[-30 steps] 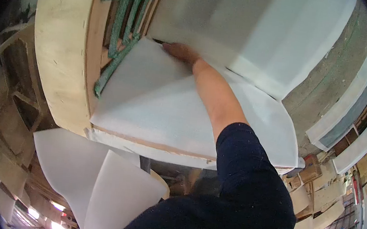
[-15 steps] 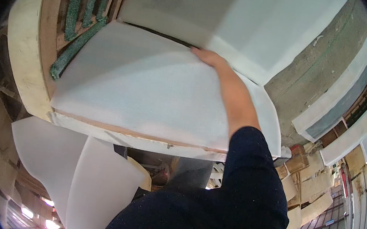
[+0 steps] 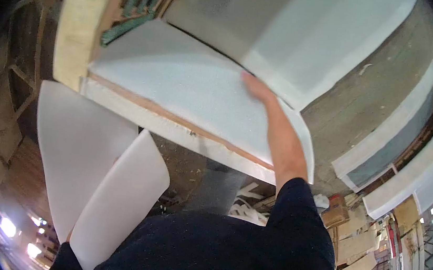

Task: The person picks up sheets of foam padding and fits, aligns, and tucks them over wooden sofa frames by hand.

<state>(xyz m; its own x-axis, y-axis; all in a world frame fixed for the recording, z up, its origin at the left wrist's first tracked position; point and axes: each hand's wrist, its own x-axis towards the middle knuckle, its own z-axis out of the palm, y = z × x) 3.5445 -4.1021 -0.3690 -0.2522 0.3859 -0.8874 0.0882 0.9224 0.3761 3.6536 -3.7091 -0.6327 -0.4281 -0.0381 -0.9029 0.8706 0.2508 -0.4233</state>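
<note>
My right hand (image 3: 255,88) lies on the white foam seat pad (image 3: 189,92), its fingers stretched toward the seam under the foam-covered backrest (image 3: 284,42). Blur softens the fingertips, and nothing shows in that hand. At lower left hangs a folded white foam sheet (image 3: 119,204), raised beside the seat's front edge. Mostly hidden by the fold, my left hand (image 3: 117,159) shows only a sliver of skin and appears closed on the sheet. The seat's wooden front rail (image 3: 176,120) runs below the pad, and green webbing straps (image 3: 127,28) cross the open side frame.
A cream foam-covered armrest (image 3: 83,26) rises at the seat's left. On the concrete floor (image 3: 357,97) to the right stands another foam-covered frame (image 3: 379,139). A cardboard box (image 3: 336,211) and wooden panels sit at lower right. White scraps (image 3: 245,209) lie below the seat.
The view has shifted and turned, so the seat appears farther up. The folded foam sheet has risen at the left, and my left sleeve now shows. My right hand stays near the seam.
</note>
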